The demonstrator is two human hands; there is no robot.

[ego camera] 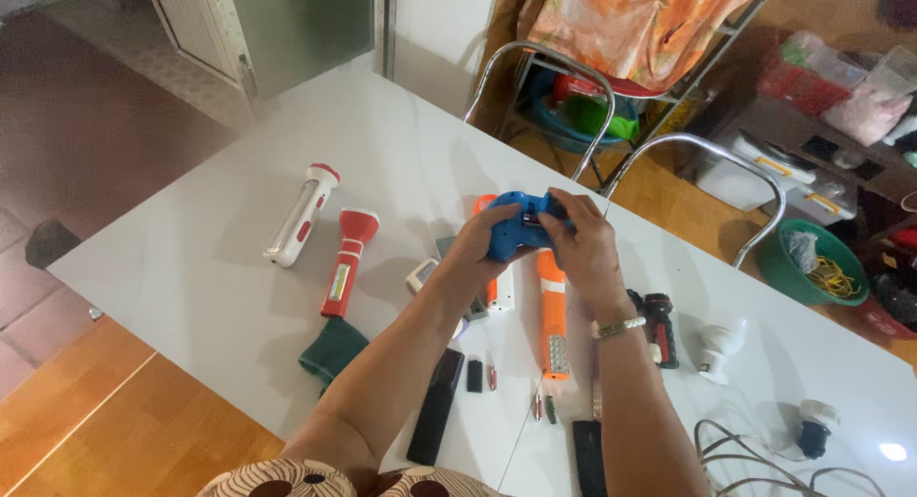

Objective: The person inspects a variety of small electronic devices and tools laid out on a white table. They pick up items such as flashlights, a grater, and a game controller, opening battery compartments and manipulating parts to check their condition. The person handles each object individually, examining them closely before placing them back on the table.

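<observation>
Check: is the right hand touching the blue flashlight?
Touching. The head view shows the right hand wrapped over the blue flashlight, with the left hand gripping its other side.

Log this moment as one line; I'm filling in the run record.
left hand: holds blue flashlight | right hand: holds same | below: orange flashlight on white table

Left hand (475, 239) and right hand (583, 241) raised together; fingers curled.
</observation>
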